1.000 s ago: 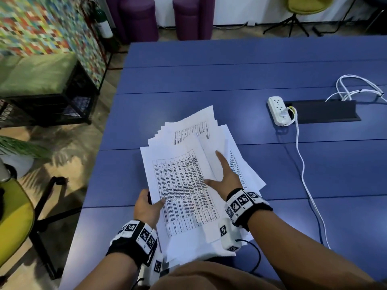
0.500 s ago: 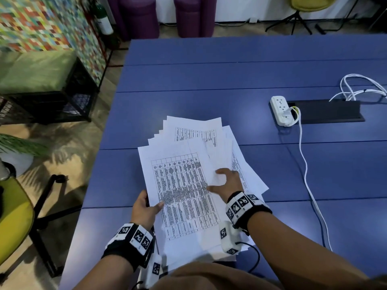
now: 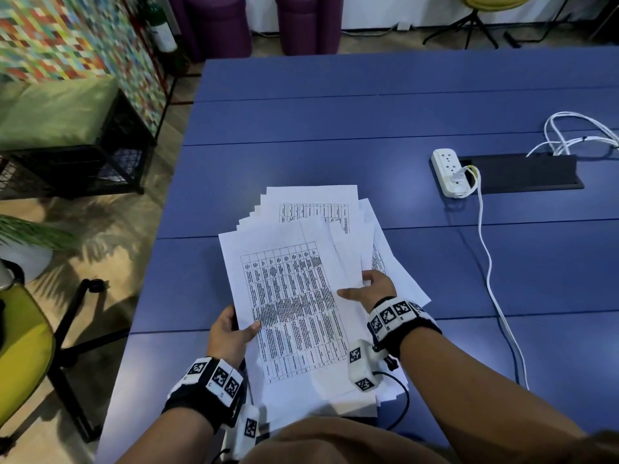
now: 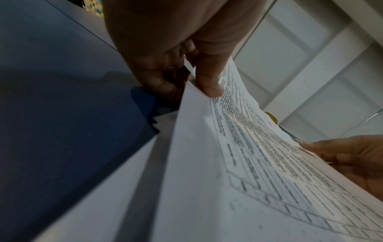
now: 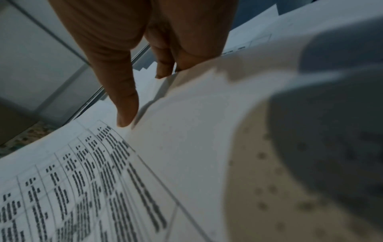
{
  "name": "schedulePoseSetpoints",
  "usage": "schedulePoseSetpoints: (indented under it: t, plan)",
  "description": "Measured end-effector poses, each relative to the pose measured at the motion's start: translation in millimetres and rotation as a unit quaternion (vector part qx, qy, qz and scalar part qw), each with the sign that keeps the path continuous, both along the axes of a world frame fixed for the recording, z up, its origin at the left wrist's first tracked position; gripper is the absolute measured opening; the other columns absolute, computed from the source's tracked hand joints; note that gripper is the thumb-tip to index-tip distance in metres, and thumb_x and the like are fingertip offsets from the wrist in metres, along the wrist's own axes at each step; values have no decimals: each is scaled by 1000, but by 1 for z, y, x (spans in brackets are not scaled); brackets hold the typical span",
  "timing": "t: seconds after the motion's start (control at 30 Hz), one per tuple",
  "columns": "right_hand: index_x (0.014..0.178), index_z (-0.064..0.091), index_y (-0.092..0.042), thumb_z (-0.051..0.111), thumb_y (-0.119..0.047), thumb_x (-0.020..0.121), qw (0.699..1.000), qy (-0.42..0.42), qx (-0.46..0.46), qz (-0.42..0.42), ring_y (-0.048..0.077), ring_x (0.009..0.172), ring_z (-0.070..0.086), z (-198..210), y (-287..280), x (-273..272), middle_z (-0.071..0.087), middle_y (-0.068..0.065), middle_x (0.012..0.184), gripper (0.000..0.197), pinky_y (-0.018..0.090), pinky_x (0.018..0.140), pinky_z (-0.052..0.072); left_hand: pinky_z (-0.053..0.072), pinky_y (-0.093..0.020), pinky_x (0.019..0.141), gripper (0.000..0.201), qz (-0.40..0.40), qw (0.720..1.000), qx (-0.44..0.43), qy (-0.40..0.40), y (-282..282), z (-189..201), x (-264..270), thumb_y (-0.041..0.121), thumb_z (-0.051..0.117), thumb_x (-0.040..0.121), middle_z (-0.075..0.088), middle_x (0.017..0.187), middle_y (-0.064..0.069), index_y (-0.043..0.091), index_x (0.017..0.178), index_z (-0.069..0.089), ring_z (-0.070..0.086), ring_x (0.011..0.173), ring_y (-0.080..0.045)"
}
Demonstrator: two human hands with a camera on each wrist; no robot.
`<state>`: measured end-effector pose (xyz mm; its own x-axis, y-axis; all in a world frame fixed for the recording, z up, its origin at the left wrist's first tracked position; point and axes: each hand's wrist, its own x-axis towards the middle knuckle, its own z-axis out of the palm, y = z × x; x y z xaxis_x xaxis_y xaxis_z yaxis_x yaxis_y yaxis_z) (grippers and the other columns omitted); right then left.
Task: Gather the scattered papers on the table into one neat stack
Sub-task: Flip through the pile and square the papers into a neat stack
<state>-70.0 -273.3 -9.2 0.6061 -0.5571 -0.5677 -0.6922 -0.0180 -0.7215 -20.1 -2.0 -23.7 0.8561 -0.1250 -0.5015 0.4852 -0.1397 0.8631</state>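
Note:
A fanned pile of white printed papers (image 3: pixel 311 209) lies on the blue table (image 3: pixel 368 105) near its front edge. The top sheet with a printed table (image 3: pixel 291 306) is lifted between both hands. My left hand (image 3: pixel 234 329) pinches its left edge, thumb on top (image 4: pixel 209 85), fingers curled underneath. My right hand (image 3: pixel 368 289) holds the right edge, thumb (image 5: pixel 124 104) lying on the sheets and fingers tucked under them. The papers (image 4: pixel 238 163) bow upward in the left wrist view. Lower sheets (image 5: pixel 149 68) show stepped corners beyond the fingers.
A white power strip (image 3: pixel 449 172) with a white cable (image 3: pixel 485 256) lies at the right beside a black cable tray (image 3: pixel 522 172). A yellow chair (image 3: pixel 20 346) stands off the table's left edge. Purple stools (image 3: pixel 217 25) stand beyond the far edge.
My right hand drew back from lying flat on the pile and took the right edge of the top sheets. The pile has turned straighter. The left hand kept its hold.

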Motion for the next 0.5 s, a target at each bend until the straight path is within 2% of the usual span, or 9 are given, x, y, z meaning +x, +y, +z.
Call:
schedulePoseSetpoints:
  t: [0.07,0.1,0.17,0.23,0.27,0.33,0.37,0.43,0.5]
  plan:
    - [110,63,-4,89,-21,61,1000,-10,1,2,23,103,58,1,1,0,60,6,113,58,26,84,46,50,-32,81,39,2,1000,1,-3,1,-1,0,-15,65,82,70,98,0,18,104,61,67,90,-14]
    - [99,66,-9,90,-22,59,999,-25,-21,1,23,106,58,4,3,-1,57,4,115,49,27,86,47,50,-32,81,38,1,1000,1,-6,2,-1,0,-14,65,82,71,98,0,18,103,61,67,90,-15]
    - [78,54,-28,91,-25,56,992,-38,-120,13,21,112,49,12,10,-6,47,1,120,44,37,95,45,50,-32,83,39,-1,1000,-1,-13,3,-3,-1,-15,65,82,71,100,0,16,105,61,67,92,-15]
    - [72,43,-32,90,-25,57,982,-64,-173,33,18,111,44,22,16,-10,47,-1,120,51,39,95,44,51,-28,78,42,0,1000,-2,-19,3,-3,-2,-17,64,81,72,97,4,18,105,62,69,87,-9]
    - [74,47,-30,89,-20,60,983,-97,-154,33,16,106,48,26,17,-11,49,-1,118,45,35,92,47,52,-24,75,43,0,1000,-3,-19,3,-2,-2,-19,62,81,73,93,7,18,104,62,70,84,-5]
    - [90,59,-21,85,-10,66,991,-125,-27,46,12,94,60,32,18,-10,59,-1,111,37,24,82,52,52,-21,71,44,-4,1000,-7,-17,5,-4,-1,-21,61,81,75,85,12,18,102,62,70,79,-1]
    - [99,61,-17,84,-8,67,990,-123,40,61,13,93,64,32,17,-9,64,-1,106,40,25,82,53,53,-21,71,44,-5,1000,-8,-17,6,-5,-1,-22,60,81,75,83,13,16,102,62,70,79,-2]
    - [113,59,-17,86,-14,66,984,-90,128,90,13,98,65,34,17,-5,68,-3,105,54,30,91,51,56,-23,71,43,-11,1000,-6,-16,8,-6,1,-23,60,80,75,82,12,14,102,62,69,82,-7]
    - [119,57,-14,88,-27,62,985,-40,106,127,16,105,63,31,18,-1,67,-2,110,66,32,95,47,55,-29,77,43,-16,1000,1,-16,8,-5,2,-22,61,80,75,86,10,15,102,62,68,85,-11]
